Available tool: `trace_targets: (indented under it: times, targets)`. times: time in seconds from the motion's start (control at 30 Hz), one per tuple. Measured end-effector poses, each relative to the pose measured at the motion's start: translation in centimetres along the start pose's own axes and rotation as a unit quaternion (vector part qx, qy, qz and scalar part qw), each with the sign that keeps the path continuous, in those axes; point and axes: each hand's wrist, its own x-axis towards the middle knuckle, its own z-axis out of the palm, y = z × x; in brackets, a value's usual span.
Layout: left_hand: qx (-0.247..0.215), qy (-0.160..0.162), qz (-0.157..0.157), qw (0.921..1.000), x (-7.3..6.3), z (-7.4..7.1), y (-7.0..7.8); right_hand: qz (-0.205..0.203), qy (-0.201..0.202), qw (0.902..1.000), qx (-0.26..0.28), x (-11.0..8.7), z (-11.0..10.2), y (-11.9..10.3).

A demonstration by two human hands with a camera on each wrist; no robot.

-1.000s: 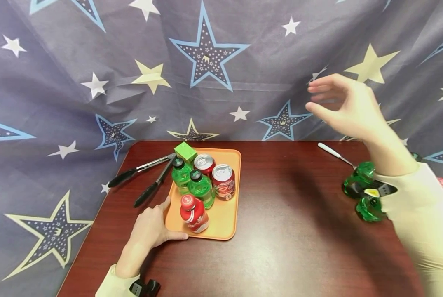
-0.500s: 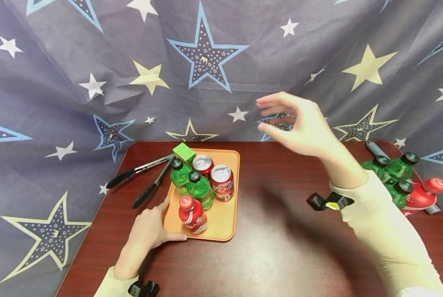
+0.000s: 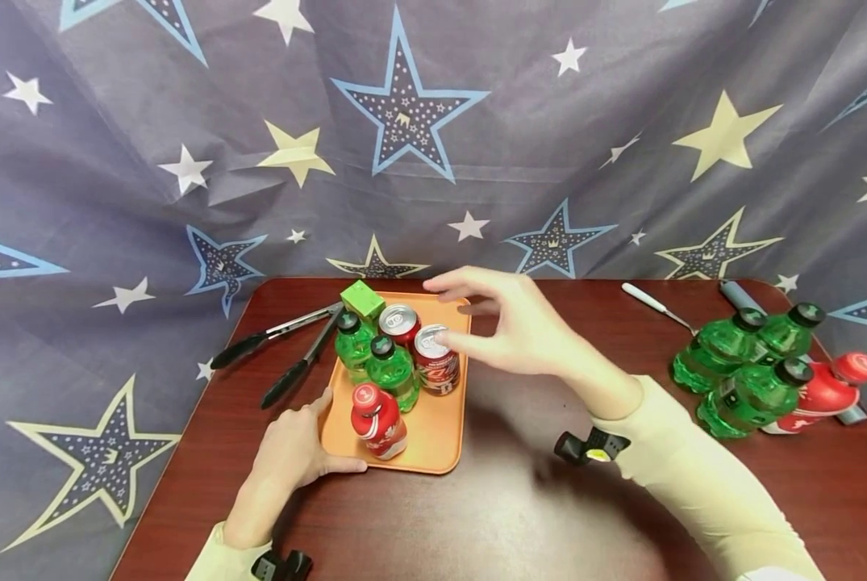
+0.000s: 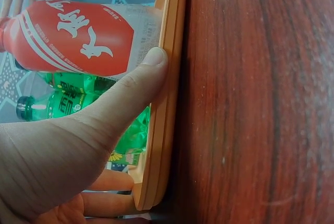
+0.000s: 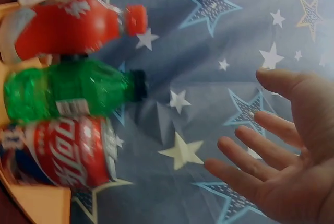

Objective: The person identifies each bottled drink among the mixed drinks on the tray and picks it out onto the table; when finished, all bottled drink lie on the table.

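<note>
An orange tray [image 3: 433, 448] holds a red-capped red bottle [image 3: 379, 421], two green bottles [image 3: 393, 374] with black caps, two red drink cans [image 3: 437, 360] and a green box [image 3: 362, 298] at its back left corner. My left hand [image 3: 291, 452] touches the tray's near left corner, its thumb along the front rim and its fingers at the left side; the left wrist view shows the thumb [image 4: 125, 96] straight against the rim. Over the tray's right side hovers my right hand [image 3: 523, 327], fingers spread and holding nothing. Its thumb overlaps the nearer can's top in the head view; the right wrist view shows them apart.
Black-handled tongs [image 3: 295, 355] lie left of the tray. At the right stand several green bottles [image 3: 748, 395] and a red bottle [image 3: 821, 395], beside a white-handled utensil [image 3: 643, 297] and a grey bar [image 3: 741, 296]. A starry curtain [image 3: 469, 186] hangs behind the table.
My right hand has swept left and down from above the table's right side to the tray, bringing the bottles there back into sight. The left hand and tray have stayed put.
</note>
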Motion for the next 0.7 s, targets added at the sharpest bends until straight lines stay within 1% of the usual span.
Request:
trace_targets:
  times: [0.1, 0.27, 0.37, 0.5, 0.7]
  targets:
    - [0.0, 0.001, -0.001, 1.0, 0.0, 0.0, 0.0, 0.005, -0.01, 0.9997, 0.021, -0.2, 1.3, 0.3]
    - [0.0, -0.001, -0.001, 1.0, -0.1, 0.1, 0.1, -0.016, -0.019, 0.9987, 0.044, -0.5, 3.2, 0.6]
    - [-0.002, -0.003, -0.002, 1.0, -0.1, 0.0, 0.1, -0.031, -0.022, 0.9986, 0.036, -0.8, 4.3, 0.7]
    - [-0.001, -0.004, -0.003, 1.0, 0.0, -0.1, 0.1, -0.041, -0.036, 0.9983, 0.02, -1.2, 5.6, 1.0]
    - [0.004, -0.004, -0.002, 1.0, 0.0, -0.1, 0.1, -0.043, -0.059, 0.9972, 0.016, -1.6, 7.0, 1.0]
